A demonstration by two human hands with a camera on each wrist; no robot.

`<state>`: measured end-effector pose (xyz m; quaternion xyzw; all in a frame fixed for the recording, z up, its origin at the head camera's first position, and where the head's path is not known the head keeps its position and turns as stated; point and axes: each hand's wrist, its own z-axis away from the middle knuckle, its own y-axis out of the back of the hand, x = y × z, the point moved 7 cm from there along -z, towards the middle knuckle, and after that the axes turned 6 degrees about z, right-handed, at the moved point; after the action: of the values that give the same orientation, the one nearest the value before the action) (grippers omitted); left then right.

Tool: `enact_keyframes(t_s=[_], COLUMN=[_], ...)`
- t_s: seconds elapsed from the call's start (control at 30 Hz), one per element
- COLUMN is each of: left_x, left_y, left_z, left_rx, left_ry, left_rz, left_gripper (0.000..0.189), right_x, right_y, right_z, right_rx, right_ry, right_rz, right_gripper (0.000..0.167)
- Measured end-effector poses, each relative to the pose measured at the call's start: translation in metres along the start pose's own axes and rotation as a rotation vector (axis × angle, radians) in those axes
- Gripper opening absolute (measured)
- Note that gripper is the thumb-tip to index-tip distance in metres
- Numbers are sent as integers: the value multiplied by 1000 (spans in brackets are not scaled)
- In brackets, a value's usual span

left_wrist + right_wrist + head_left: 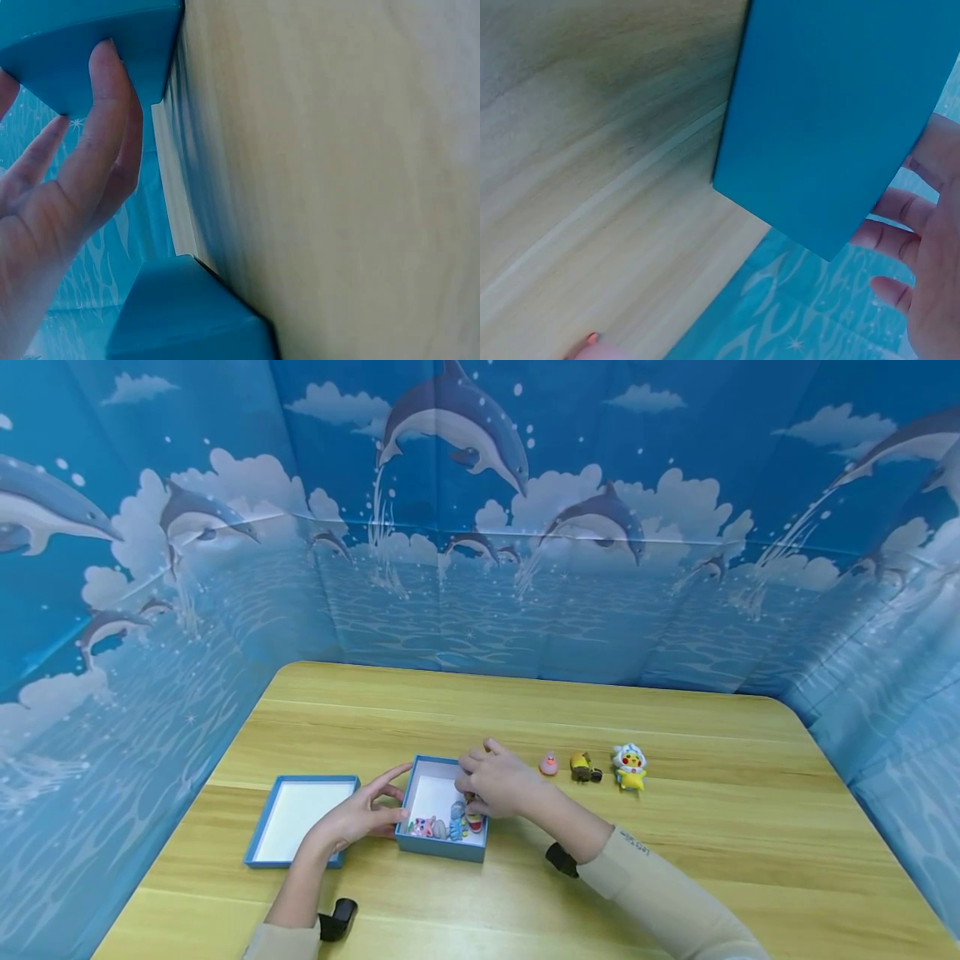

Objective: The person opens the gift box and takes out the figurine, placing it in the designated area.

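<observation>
- At the back & sides: blue curtain [450, 618] w/ dolphins, clouds & water.
- Tabletop [712, 877]: light wood grain, rounded far corners.
- My R sleeve [667, 893]: beige, small dark lettering nr the cuff.
- Shallow tray [300, 810]: blue outside, white inside, lying L of the blue box [441, 847].
- Said box: on the tabletop btwn my hands, opening up, white inside, small figs along its near side.
- My R hand [495, 783]: over the box's R wall, fingers bent, thumb down by the figs; can't tell if it's pinching one.
- My L hand [356, 818]: fingers & thumb spread apart, tips touching the box's L side, not clamped on it.
- Black wrist mounts: one under ea. wrist.
- Yellow fig w/ white hat [629, 767]: R end of a row of 3, beyond my R hand.
- Yellow-&-brown fig [582, 767]: mid-row.
- Blue fig [456, 823]: in the box, near side.
- Pink duck [549, 764]: L end of the row.
- Pink fig [422, 827]: in the box, near L corner.
</observation>
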<state>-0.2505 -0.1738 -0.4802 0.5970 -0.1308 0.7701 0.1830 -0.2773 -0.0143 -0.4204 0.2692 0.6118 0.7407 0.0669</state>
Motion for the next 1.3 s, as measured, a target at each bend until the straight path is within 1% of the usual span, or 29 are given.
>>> enact_keyframes(t_s=[0.13,0.3,0.4,0.6,0.73,0.87,1.0,1.3], left_x=[0,1,2,1,1,2,1,2], left_y=[0,0,-1,-1,-1,-2,-2,-2], left_z=[0,1,1,2,2,2,2,1], left_rx=[4,1,-4,-1,-3,-9,-14,-13], left_ry=[3,5,4,8,6,4,3,-4], left_rz=[0,6,12,11,6,3,2,-5], left_gripper=[70,72,72,72,71,71,70,69], right_x=[-1,-2,-1,8,19,32,47,86], right_y=[0,0,0,13,21,28,30,24], right_z=[0,1,2,7,14,25,40,83], right_rx=[21,48,67,147,174,194,217,211], right_ry=[5,-3,-18,-66,-115,-165,-217,-410], right_rz=[9,43,44,-4,-42,-71,-79,-132], right_gripper=[23,30,29,23,22,18,16,18])
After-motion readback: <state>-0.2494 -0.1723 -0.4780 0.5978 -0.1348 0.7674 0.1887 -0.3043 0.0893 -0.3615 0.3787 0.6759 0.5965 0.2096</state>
